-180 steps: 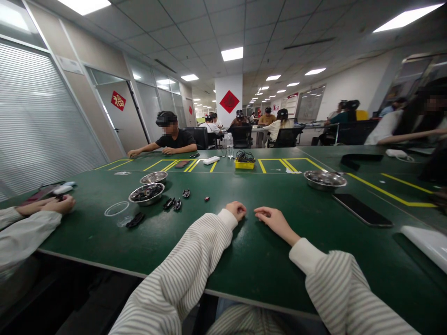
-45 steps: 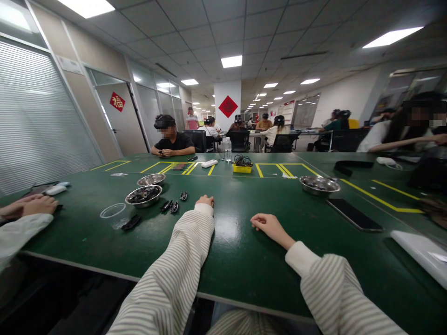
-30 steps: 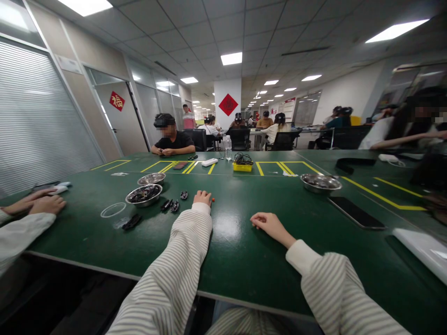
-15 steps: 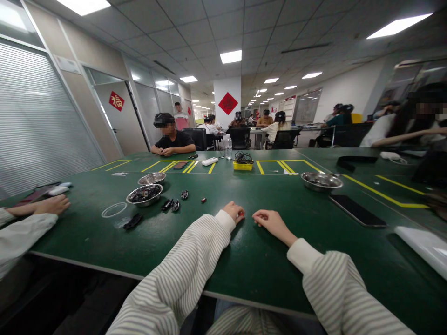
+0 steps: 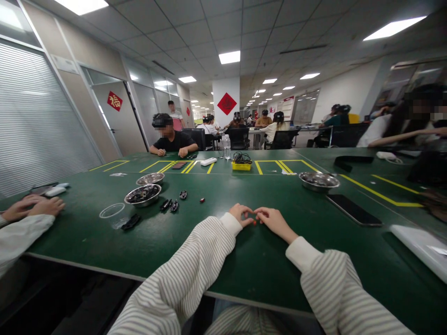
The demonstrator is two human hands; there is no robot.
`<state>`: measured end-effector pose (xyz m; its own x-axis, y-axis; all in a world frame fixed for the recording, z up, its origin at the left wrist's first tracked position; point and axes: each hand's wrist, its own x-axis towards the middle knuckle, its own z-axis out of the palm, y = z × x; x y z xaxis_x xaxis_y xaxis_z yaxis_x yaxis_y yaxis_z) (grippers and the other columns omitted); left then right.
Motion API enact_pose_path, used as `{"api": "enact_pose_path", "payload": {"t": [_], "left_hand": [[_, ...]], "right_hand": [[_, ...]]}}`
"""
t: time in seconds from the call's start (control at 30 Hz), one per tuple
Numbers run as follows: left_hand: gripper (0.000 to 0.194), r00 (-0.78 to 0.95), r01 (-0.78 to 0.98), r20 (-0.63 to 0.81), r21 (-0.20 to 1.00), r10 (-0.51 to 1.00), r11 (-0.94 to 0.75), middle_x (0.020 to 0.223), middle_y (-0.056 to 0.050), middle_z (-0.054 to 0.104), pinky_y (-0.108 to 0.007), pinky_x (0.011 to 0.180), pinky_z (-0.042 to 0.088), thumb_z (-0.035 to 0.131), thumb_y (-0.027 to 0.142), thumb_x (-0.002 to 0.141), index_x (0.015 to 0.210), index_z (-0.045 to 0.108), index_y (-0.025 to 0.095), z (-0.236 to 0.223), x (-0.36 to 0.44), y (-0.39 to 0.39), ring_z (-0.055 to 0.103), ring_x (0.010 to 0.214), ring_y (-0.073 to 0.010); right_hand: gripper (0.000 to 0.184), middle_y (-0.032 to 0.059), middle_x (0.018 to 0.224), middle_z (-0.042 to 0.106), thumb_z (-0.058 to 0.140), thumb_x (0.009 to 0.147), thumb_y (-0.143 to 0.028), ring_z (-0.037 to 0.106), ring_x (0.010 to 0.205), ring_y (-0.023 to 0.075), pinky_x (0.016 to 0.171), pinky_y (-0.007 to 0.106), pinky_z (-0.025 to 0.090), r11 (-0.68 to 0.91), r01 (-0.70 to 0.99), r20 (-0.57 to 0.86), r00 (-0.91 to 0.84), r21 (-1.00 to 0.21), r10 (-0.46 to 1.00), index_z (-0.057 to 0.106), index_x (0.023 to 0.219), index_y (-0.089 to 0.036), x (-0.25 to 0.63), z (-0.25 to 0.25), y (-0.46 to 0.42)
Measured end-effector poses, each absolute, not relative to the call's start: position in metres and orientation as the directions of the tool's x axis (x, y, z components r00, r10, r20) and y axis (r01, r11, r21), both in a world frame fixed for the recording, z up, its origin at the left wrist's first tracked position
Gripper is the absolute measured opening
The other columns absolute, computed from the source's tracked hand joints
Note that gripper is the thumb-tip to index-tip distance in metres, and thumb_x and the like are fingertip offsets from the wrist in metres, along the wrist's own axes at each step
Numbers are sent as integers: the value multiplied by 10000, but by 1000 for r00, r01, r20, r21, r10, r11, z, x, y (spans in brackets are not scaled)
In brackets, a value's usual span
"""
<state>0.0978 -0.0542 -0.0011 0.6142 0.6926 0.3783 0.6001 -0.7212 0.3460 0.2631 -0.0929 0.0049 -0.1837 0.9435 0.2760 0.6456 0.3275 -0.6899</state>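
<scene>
My left hand is closed in a loose pinch, low over the green table, with a small red-orange piece at the tips of its thumb and fingers. The piece is too small to tell its kind. Close against it on the right, my right hand is bent inward, fingers pressed together; whatever they hold is hidden. The fingertips of both hands meet or nearly meet. Left of them a small dark red piece lies on the table, and beyond it are several black plastic shell parts.
Metal bowls, one of black parts, stand left; another bowl stands right. Nearby lie a clear plastic cup, a black phone and a white object. A yellow tray of cables sits farther back. Co-workers sit around.
My hands have come together; the left moved right, and the red piece now shows between the fingertips. The person across has spread their hands apart.
</scene>
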Motion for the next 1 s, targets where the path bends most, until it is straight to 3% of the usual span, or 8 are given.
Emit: {"api": "enact_pose_path", "payload": {"t": [0.1, 0.2, 0.33, 0.43, 0.53, 0.7, 0.8, 1.0], "left_hand": [[228, 393, 799, 408, 293, 824, -526, 807, -31, 545, -292, 786, 338, 507, 292, 698, 892, 551, 181, 11, 65, -37, 435, 832, -170], [309, -4, 962, 454, 246, 891, -122, 1034, -80, 454, -372, 819, 310, 506, 252, 687, 986, 506, 173, 16, 24, -19, 328, 997, -255], [251, -141, 966, 260, 245, 955, 76, 1035, -88, 436, -406, 777, 342, 468, 218, 724, 964, 522, 165, 6, -7, -5, 331, 977, -278], [204, -49, 971, 227, 239, 973, -7, 938, -60, 486, -339, 765, 374, 429, 161, 751, 898, 569, 181, -1, -2, -2, 399, 906, -215], [218, 157, 945, 225, 247, 962, -212, 898, -29, 513, -255, 804, 372, 469, 145, 732, 904, 580, 218, -5, 20, -6, 444, 872, -151], [312, 504, 697, 277, 429, 818, -575, 818, -3, 569, -243, 742, 421, 556, 162, 656, 965, 543, 201, -12, 64, -33, 513, 756, -116], [297, 555, 580, 321, 512, 767, -634, 781, -1, 577, -220, 661, 443, 569, 178, 637, 933, 544, 173, -13, 83, -53, 521, 669, -95], [280, 517, 494, 445, 542, 731, -679, 784, -8, 571, -206, 625, 450, 556, 148, 637, 916, 529, 159, -8, 92, -69, 517, 635, -79]], "right_hand": [[249, 28, 704, 644, 427, 681, -222, 566, 582, 125, 597, 231, 418, 310, 676, 227, -211, -669, 951, 623, 822, -161, 267, 8, -93], [239, 34, 736, 644, 455, 675, -240, 565, 649, 138, 620, 233, 410, 328, 703, 232, -233, -630, 944, 636, 817, -175, 269, 10, -94], [251, 34, 735, 620, 528, 639, -309, 521, 585, 125, 557, 231, 389, 379, 734, 251, -285, -564, 925, 643, 822, -181, 267, 8, -96], [216, 33, 745, 600, 554, 624, -326, 490, 567, 110, 548, 226, 375, 432, 739, 276, -334, -517, 901, 660, 756, -191, 265, 5, -96], [208, 29, 710, 600, 546, 641, -315, 490, 570, 112, 546, 225, 371, 446, 734, 299, -334, -512, 894, 662, 768, -199, 263, 2, -96], [225, 35, 734, 634, 545, 652, -302, 546, 610, 132, 576, 236, 409, 412, 673, 312, -272, -615, 910, 650, 813, -183, 259, 0, -97], [233, 50, 757, 647, 542, 658, -298, 580, 644, 146, 615, 246, 441, 390, 601, 315, -231, -697, 920, 642, 821, -165, 256, 1, -98], [265, 65, 735, 644, 576, 628, -294, 602, 668, 163, 631, 271, 487, 413, 442, 391, -144, -796, 909, 605, 836, -133, 252, 4, -100]]}}
